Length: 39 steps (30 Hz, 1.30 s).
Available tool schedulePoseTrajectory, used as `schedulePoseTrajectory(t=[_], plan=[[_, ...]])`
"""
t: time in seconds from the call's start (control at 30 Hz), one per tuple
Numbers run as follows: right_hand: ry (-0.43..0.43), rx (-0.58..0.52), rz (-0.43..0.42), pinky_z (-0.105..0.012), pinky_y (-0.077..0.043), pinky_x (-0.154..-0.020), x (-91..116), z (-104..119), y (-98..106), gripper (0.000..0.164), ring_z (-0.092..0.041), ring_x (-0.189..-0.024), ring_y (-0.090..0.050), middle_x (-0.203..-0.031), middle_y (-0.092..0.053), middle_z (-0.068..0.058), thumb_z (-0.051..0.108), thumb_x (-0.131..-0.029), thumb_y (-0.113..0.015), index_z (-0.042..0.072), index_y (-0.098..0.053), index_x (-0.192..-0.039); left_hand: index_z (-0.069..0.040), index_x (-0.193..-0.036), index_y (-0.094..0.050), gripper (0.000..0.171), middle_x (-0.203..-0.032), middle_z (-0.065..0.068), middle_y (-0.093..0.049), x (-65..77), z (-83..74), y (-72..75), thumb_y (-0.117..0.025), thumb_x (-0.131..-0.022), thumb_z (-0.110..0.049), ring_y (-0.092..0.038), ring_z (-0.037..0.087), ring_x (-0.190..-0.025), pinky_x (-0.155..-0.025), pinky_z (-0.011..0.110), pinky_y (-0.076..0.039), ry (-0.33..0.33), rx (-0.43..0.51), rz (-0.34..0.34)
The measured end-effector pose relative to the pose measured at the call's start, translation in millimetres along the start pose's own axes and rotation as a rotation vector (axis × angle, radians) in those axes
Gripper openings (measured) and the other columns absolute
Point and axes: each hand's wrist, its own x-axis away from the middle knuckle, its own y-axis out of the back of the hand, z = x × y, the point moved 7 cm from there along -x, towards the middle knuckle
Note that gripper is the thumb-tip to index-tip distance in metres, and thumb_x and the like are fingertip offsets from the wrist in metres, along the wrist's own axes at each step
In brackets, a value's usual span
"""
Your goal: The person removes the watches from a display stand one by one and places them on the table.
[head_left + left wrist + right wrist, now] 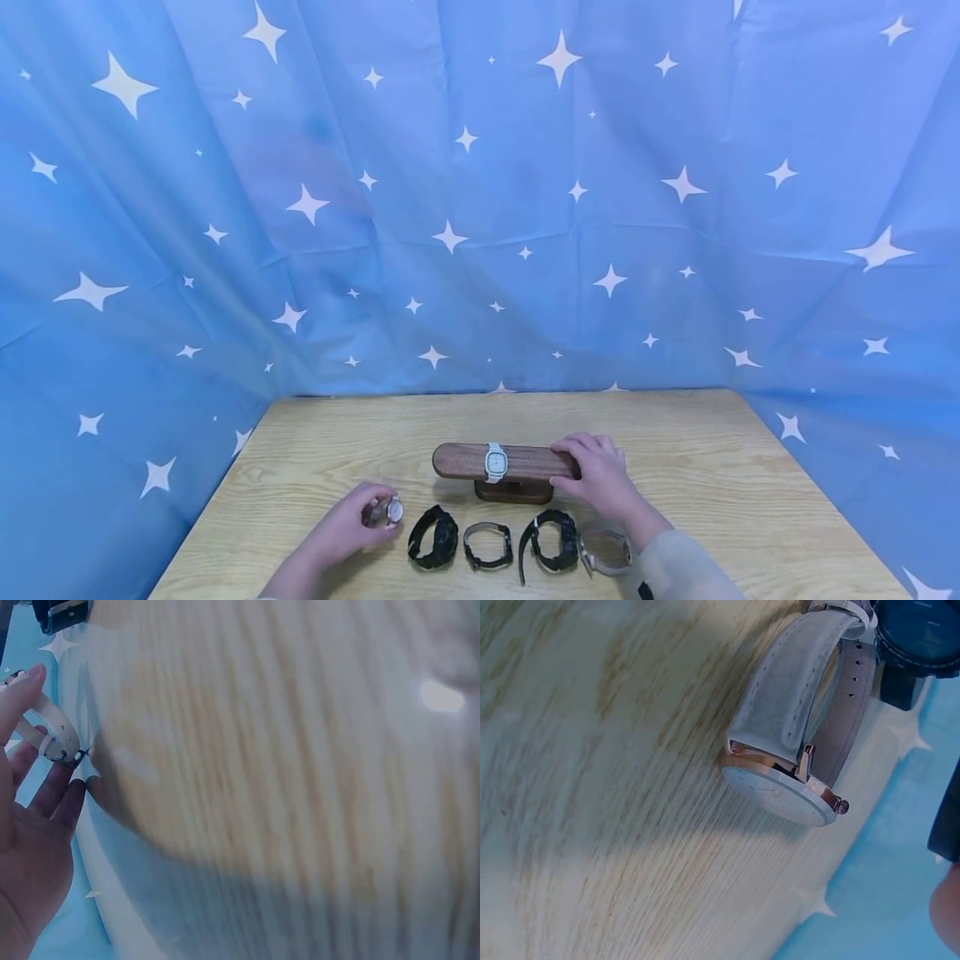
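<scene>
Between the thumb and fingers of my left hand (pixel 347 522) is a wristwatch (pixel 395 510) with a pale round face, held just above the table. Its light strap (pixel 56 720) forms a loop in the left wrist view. My right hand (pixel 602 478) grips the right end of a wooden watch stand (pixel 459 461), thumb in front and fingers over the top. A white watch (pixel 496 462) with a squarish face is fastened around the stand's bar, left of its middle. In the right wrist view only a fingertip (pixel 946 909) of that hand shows, beside the bar's dark end (pixel 948 817).
In front of the stand lie a black watch (pixel 444 536), a thin dark-strapped watch (pixel 508 546), another black watch (pixel 567 540) with its strap end trailing, and a grey-strapped watch (pixel 776 690) near my right forearm. Behind the wooden table (pixel 337 425) hangs a blue star-patterned curtain (pixel 525 292).
</scene>
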Motion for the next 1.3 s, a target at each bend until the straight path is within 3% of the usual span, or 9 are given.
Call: schedulePoseTrajectory(t=[0.2,0.37,0.67,0.83,0.97,1.3], plan=[[0.001,0.01,0.006,-0.043,-0.033,-0.079,0,-1,-1,0.047,-0.027,-0.104,-0.044,-0.117,-0.057,0.003,0.039,-0.074,-0.077,0.02,-0.064,-0.115,-0.021,-0.107,-0.063,0.043,-0.108,-0.007,-0.057,4.2,-8.6,0.3,-0.081,-0.069,-0.024,-0.053,0.018,-0.099,-0.087,0.039,-0.046,-0.105,-0.163,0.039],[0.0,0.009,0.001,-0.044,-0.033,-0.08,0,-1,0,0.048,-0.027,-0.104,-0.044,-0.117,-0.057,0.003,0.039,-0.074,-0.077,0.018,-0.064,-0.115,-0.025,-0.106,-0.063,0.043,-0.107,-0.01,-0.057,5.0,-10.0,-0.2,-0.081,-0.067,-0.024,-0.051,0.017,-0.098,-0.085,0.038,-0.045,-0.12,-0.254,0.049],[0.003,0.017,-0.003,-0.044,-0.033,-0.079,0,1,1,0.047,-0.027,-0.104,-0.044,-0.117,-0.057,0.002,0.039,-0.074,-0.078,0.019,-0.064,-0.115,-0.024,-0.107,-0.063,0.046,-0.106,-0.01,-0.058,4.5,-8.7,-0.9,-0.081,-0.066,-0.029,-0.05,0.017,-0.098,-0.084,0.039,-0.045,-0.102,-0.27,0.061],[-0.005,0.014,0.006,-0.044,-0.033,-0.08,0,0,0,0.047,-0.027,-0.105,-0.044,-0.117,-0.057,0.003,0.038,-0.074,-0.078,0.02,-0.064,-0.115,-0.02,-0.112,-0.063,0.053,-0.11,-0.008,-0.058,1.9,-9.3,0.8,-0.081,-0.064,-0.036,-0.05,0.025,-0.104,-0.088,0.051,-0.043,-0.072,-0.261,0.051],[-0.008,0.005,0.009,-0.045,-0.033,-0.081,0,0,1,0.047,-0.028,-0.106,-0.044,-0.118,-0.057,0.002,0.038,-0.074,-0.078,0.019,-0.064,-0.115,-0.011,-0.118,-0.061,0.061,-0.116,0.001,-0.057,-3.2,-11.4,4.2,-0.081,-0.066,-0.037,-0.049,0.033,-0.107,-0.088,0.057,-0.041,-0.045,-0.194,0.044],[-0.01,0.003,0.006,-0.046,-0.033,-0.082,0,0,0,0.048,-0.027,-0.105,-0.044,-0.118,-0.057,0.002,0.038,-0.073,-0.078,0.02,-0.064,-0.115,-0.01,-0.127,-0.055,0.068,-0.123,0.002,-0.054,-14.0,-11.2,5.3,-0.078,-0.07,-0.04,-0.052,0.031,-0.103,-0.084,0.05,-0.045,0.04,-0.135,0.034]])
